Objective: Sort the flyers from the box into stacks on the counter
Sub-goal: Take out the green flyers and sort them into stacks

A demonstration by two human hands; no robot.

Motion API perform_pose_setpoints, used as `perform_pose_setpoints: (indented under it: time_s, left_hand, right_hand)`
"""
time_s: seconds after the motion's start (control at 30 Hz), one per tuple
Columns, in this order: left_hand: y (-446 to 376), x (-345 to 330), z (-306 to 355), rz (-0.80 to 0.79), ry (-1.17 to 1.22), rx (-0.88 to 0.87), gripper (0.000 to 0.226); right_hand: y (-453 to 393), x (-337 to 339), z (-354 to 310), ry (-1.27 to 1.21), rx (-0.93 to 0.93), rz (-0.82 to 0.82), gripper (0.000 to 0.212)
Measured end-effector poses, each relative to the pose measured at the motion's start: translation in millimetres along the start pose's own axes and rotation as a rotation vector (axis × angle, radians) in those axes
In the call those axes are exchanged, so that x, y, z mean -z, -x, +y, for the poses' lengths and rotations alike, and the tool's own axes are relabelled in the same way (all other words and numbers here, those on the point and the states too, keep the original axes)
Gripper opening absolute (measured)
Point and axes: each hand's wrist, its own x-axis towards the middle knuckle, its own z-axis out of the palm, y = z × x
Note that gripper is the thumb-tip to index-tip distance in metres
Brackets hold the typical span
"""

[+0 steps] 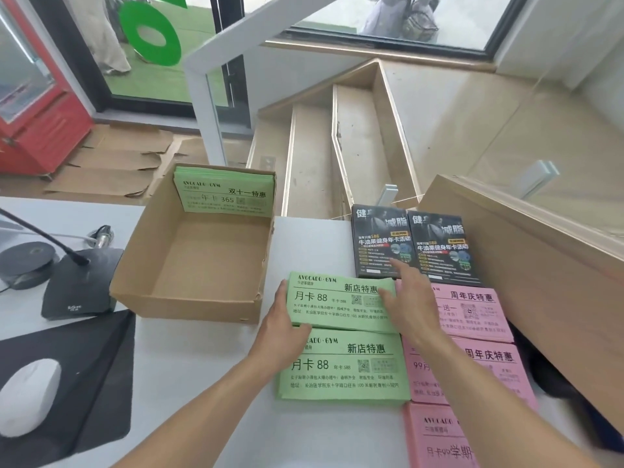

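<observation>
At the middle of the white counter [209,373], the left hand [282,324] holds the left edge of a green stack [337,304], its thumb lying over the near corner of the top sheet and its fingers hidden down the stack's side, so how far they curl cannot be told. The right hand [410,298] lies with straight, spread fingers on the right end of that same stack, the forefinger reaching toward 12 o'clock over the near edge of a black stack [378,244]. A second black stack [442,248] sits just beside the first, at its 3 o'clock. Touching the held stack at 6 o'clock is another green stack [341,366]. At 3 o'clock from the green stacks run three pink stacks, one behind the other: the far one [472,312], the middle one [486,369] and the near one [435,437], partly crossed by the right forearm. At 10 o'clock from the hands stands the cardboard box [189,251], with green flyers [224,194] leaning upright against its far wall. At 9 o'clock from the box is a black microphone base [79,285], and at 7 o'clock a white mouse [28,396] on a black pad [101,376].
</observation>
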Motion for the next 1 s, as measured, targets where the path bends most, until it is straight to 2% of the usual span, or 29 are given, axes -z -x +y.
perform_pose_setpoints:
  time_s: [0.2,0.37,0.5,0.57,0.67,0.8,0.9,1.0]
  left_hand:
    - [3.7,-3.2,4.4,0.007,0.042,0.009,0.093]
    - [4.4,-6.7,-0.3,0.005,0.03,-0.023,0.092]
    - [7.8,-10.3,-5.6,0.13,-0.202,-0.197,0.088]
    - [9.7,-11.9,-6.2,0.15,-0.29,-0.315,0.082]
    - [11.0,-11.4,-7.6,0.116,-0.395,-0.344,0.076]
    - [9.6,-9.2,-13.0,0.098,-0.412,-0.384,0.073]
    - [11.2,-6.9,-17.6,0.096,-0.398,-0.434,0.07]
    - [20.8,-2.3,-17.5,0.144,-0.291,-0.514,0.064]
  right_hand:
    - [10.2,-16.0,-7.9,-0.118,-0.04,-0.094,0.07]
    - [17.2,-16.3,-10.4,-0.042,0.02,-0.02,0.068]
    - [29.1,-14.3,-21.1,0.062,0.164,0.049,0.059]
    - [37.5,-16.4,-26.8,0.054,0.182,-0.004,0.059]
    - [44.2,-18.8,-27.7,0.103,0.207,-0.077,0.056]
    - [46.3,-15.0,-27.7,0.099,0.217,-0.073,0.052]
    - [48.4,-16.3,-27.4,0.189,0.25,-0.151,0.041]
    - [46.7,-14.2,-33.5,0.21,0.242,-0.158,0.041]
